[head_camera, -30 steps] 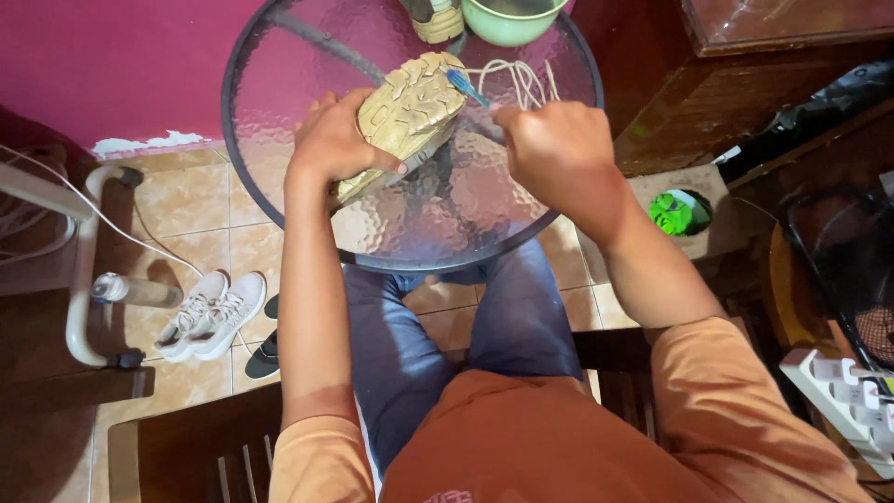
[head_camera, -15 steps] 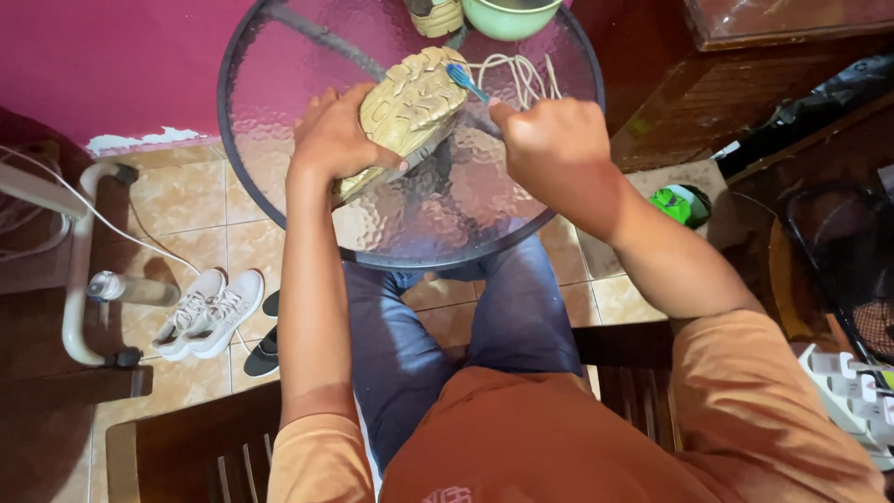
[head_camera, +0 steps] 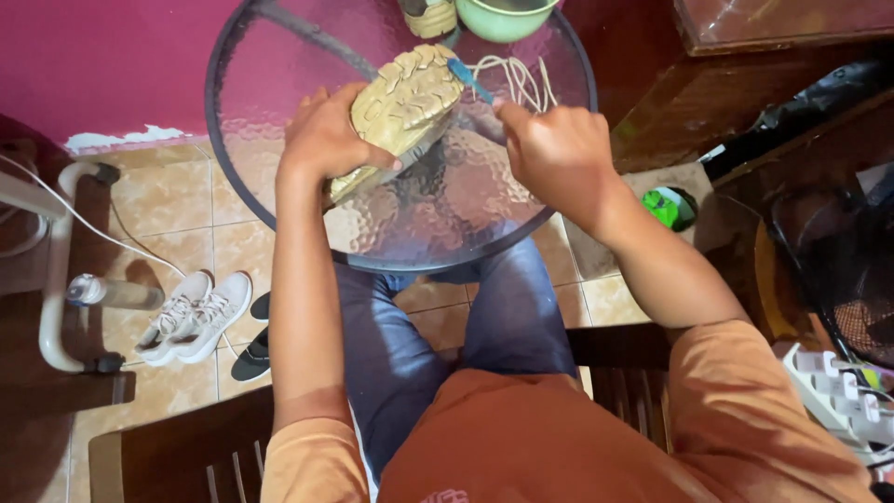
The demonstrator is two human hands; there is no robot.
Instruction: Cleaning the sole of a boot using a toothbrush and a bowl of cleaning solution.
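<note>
My left hand (head_camera: 328, 138) grips a tan shoe (head_camera: 402, 112) turned sole-up and tilted on the round glass table (head_camera: 438, 214). My right hand (head_camera: 557, 154) is closed around a blue toothbrush (head_camera: 466, 76); its bristle end rests against the toe edge of the sole. Loose cream shoelaces (head_camera: 517, 82) lie on the glass just beyond my right hand.
A green bowl (head_camera: 503, 17) and part of a second tan shoe (head_camera: 428, 17) stand at the table's far edge. White sneakers (head_camera: 191, 315) and a bottle (head_camera: 107, 292) lie on the tiled floor at left. A power strip (head_camera: 838, 391) and dark wooden furniture (head_camera: 745, 84) are at right.
The brush and my right hand shifted slightly along the toe of the sole. The view drifted a little; the shoe stays in my left hand.
</note>
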